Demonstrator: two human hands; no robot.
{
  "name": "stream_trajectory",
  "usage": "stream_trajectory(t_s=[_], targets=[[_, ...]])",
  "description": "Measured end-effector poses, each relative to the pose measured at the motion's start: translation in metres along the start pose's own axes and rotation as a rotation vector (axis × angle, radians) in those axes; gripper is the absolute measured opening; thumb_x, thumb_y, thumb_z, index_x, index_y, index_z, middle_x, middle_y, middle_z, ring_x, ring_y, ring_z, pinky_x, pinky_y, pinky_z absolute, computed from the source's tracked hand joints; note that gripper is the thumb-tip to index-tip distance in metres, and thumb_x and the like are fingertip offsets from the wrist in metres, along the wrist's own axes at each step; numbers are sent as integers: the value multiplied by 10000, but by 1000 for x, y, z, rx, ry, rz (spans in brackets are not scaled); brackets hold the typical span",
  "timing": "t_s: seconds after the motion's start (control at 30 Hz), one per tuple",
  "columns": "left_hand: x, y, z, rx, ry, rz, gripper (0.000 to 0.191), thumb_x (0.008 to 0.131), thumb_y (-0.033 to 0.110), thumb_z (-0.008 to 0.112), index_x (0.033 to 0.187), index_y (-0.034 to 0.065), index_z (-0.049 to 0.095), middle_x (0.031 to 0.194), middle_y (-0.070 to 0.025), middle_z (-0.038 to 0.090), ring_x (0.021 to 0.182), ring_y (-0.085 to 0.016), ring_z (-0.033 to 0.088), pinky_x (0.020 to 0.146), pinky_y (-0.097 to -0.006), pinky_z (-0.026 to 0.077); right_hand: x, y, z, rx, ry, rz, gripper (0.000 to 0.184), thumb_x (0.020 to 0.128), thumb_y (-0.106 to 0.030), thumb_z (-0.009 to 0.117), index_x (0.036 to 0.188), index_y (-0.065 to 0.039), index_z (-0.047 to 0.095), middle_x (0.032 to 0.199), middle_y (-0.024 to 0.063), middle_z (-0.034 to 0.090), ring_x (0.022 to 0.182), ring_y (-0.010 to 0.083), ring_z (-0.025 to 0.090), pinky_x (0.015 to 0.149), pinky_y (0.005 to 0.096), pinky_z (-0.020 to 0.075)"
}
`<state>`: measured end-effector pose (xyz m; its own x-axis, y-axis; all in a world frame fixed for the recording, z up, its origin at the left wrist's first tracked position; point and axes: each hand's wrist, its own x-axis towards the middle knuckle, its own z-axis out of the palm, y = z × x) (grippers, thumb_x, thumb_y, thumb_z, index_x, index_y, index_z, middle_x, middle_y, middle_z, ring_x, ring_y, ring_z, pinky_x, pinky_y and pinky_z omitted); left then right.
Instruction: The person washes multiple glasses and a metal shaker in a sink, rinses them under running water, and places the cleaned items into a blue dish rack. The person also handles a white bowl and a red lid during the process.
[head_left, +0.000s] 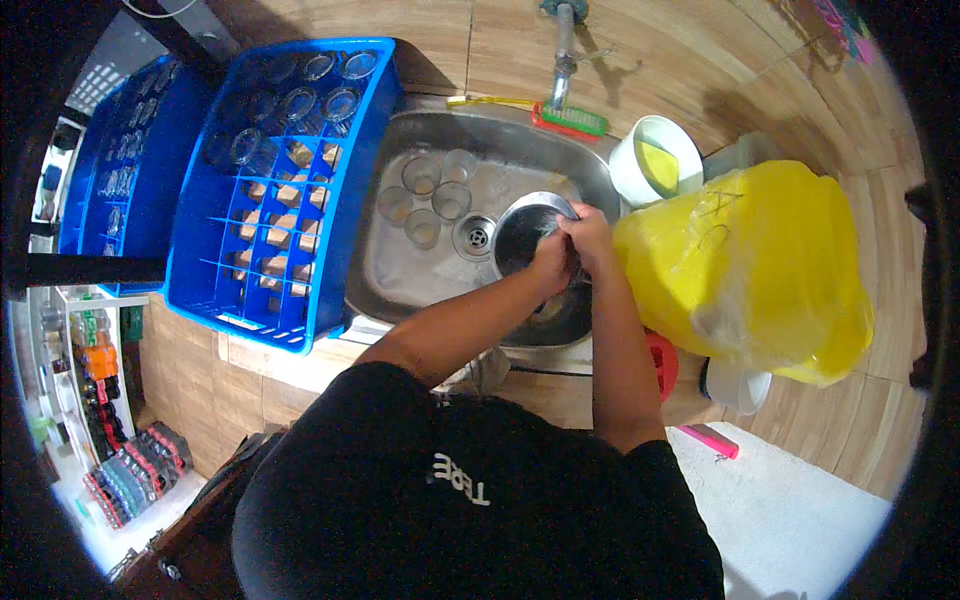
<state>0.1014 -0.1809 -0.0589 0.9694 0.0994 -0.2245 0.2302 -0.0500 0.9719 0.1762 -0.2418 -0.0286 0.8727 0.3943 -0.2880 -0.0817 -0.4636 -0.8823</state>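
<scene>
Over the right part of a stainless steel sink (420, 285), my right hand (590, 236) grips the rim of a metal bowl or pot (517, 232), which is tilted. My left hand (553, 262) is at the vessel's near right side, its fingers partly hidden; whether it grips anything cannot be told. Several drinking glasses (451, 200) stand in the sink, left of the drain (475, 236). The lower right of the basin is partly hidden by my hands and forearms.
A blue divided crate (330, 247) with upturned glasses stands left of the sink. Behind it are a faucet (562, 75) and a green-and-red brush (574, 120). At right are a white bucket (637, 169) and a large yellow plastic bag (772, 262).
</scene>
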Motion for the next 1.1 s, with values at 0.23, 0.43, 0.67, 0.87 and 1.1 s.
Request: stream_trajectory(t_s=[0.23, 0.43, 0.67, 0.87, 1.1], targets=[[-86, 19, -49, 767, -283, 94, 316, 927, 296, 481, 1087, 31, 546, 863, -232, 638, 860, -392, 623, 739, -481, 483, -60, -17, 18, -76, 351, -480, 313, 875, -66, 538, 1176, 3, 584, 1154, 115, 606, 1091, 205, 546, 945, 307, 404], [-65, 4, -71, 168, 137, 193, 369, 910, 308, 548, 1092, -13, 542, 859, -239, 642, 826, -376, 633, 744, -440, 478, -173, 20, 42, 166, 604, -163, 522, 824, 16, 482, 1335, -42, 395, 1374, 165, 373, 1294, 277, 338, 1062, 367, 287], [-104, 9, -90, -588, 403, -234, 457, 906, 348, 587, 1202, 10, 501, 1196, -105, 569, 1103, -233, 510, 917, -390, 397, -159, 43, 26, 16, 621, -76, 672, 832, -6, 478, 1414, 66, 149, 1479, 245, 161, 1389, 360, 131, 1139, 396, 97], [-125, -7, -110, -1097, 385, -227, 439, 911, 424, 548, 1130, 43, 539, 1153, -66, 578, 1075, -224, 523, 932, -411, 399, -160, 47, 24, -127, 602, -146, 694, 814, -19, 461, 1412, 92, 127, 1481, 280, 140, 1389, 385, 125, 1143, 400, 81], [-132, 3, -114, -1165, 405, -347, 477, 937, 553, 366, 1132, 168, 568, 1230, -13, 556, 1131, -234, 495, 989, -521, 344, -181, 29, 20, -740, 523, -531, 655, 755, -9, 498, 1385, 14, 319, 1486, 272, 144, 1379, 440, 111, 1136, 429, 109]])
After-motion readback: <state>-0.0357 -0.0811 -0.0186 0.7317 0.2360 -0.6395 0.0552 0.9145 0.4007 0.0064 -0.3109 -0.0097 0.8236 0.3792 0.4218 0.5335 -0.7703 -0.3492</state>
